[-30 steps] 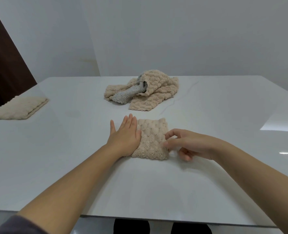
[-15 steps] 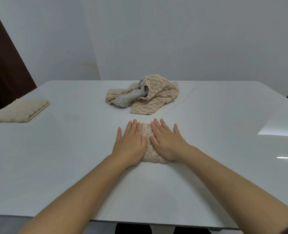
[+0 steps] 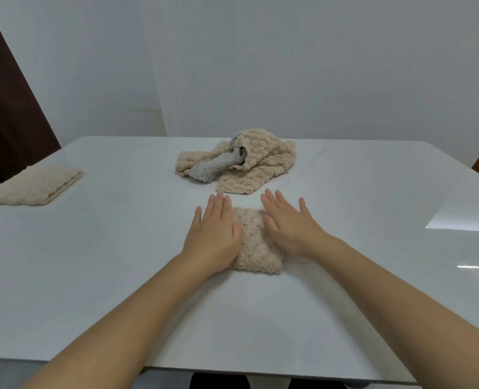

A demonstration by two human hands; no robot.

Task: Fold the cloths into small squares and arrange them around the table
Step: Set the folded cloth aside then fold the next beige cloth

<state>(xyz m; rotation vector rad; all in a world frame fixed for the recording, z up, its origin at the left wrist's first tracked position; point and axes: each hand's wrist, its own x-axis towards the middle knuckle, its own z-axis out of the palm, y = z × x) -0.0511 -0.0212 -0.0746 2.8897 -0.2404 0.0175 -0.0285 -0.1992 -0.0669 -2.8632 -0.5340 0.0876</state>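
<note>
Left hand (image 3: 213, 234) fingers (image 3: 220, 203) straight, together, grasping nothing; palm flat on left side of small folded beige cloth (image 3: 256, 245). Right hand (image 3: 288, 226) fingers (image 3: 274, 203) straight, slightly spread, over cloth's right side; contact unclear. Cloth on table (image 3: 120, 276), midway along near edge. Unfolded cloth pile (image 3: 249, 161) toward far edge. Second folded cloth (image 3: 33, 186) at left edge.
</note>
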